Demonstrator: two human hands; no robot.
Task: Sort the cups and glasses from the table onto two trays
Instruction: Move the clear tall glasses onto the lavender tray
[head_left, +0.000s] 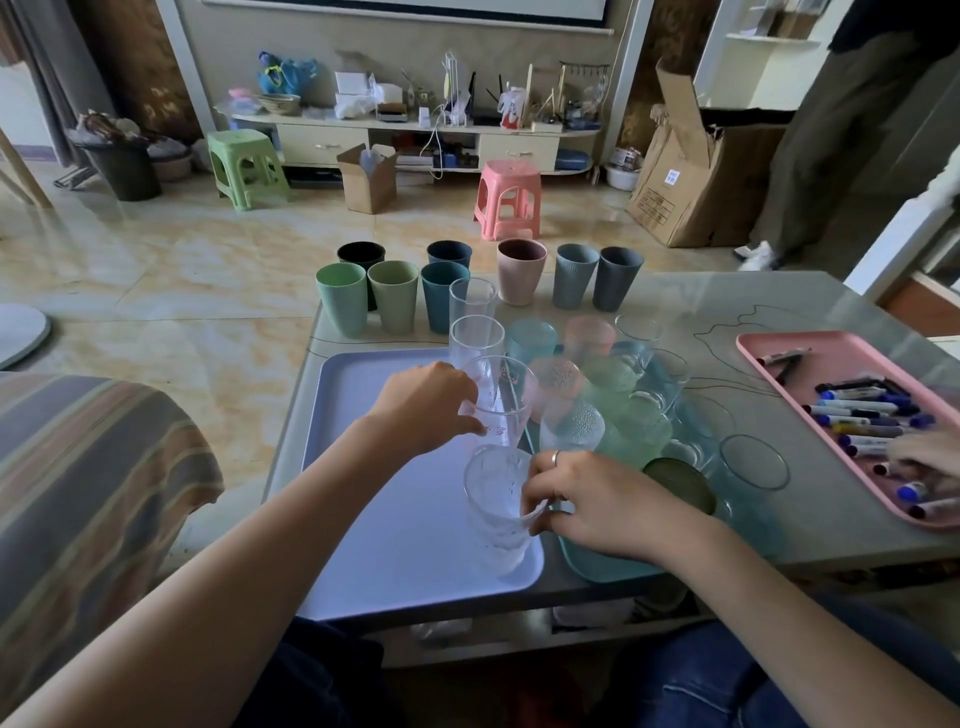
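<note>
Gripping a clear glass with red print (497, 400), the left hand (427, 410) curls its fingers round the side at 12 o'clock on the lavender tray (374, 525). The right hand (587, 501) pinches the rim of a textured clear glass (493, 512) standing at 3 o'clock on that tray. 2 more clear glasses (475, 335) stand along its far right edge. At 3 o'clock from it, a teal tray (592, 564) holds crowded tinted glasses (618, 410), green, pink and blue. 8 opaque cups (467, 283) line the table (810, 306) edge at 12 o'clock. A pink tray (810, 358) at 3 o'clock holds markers (862, 415).
</note>
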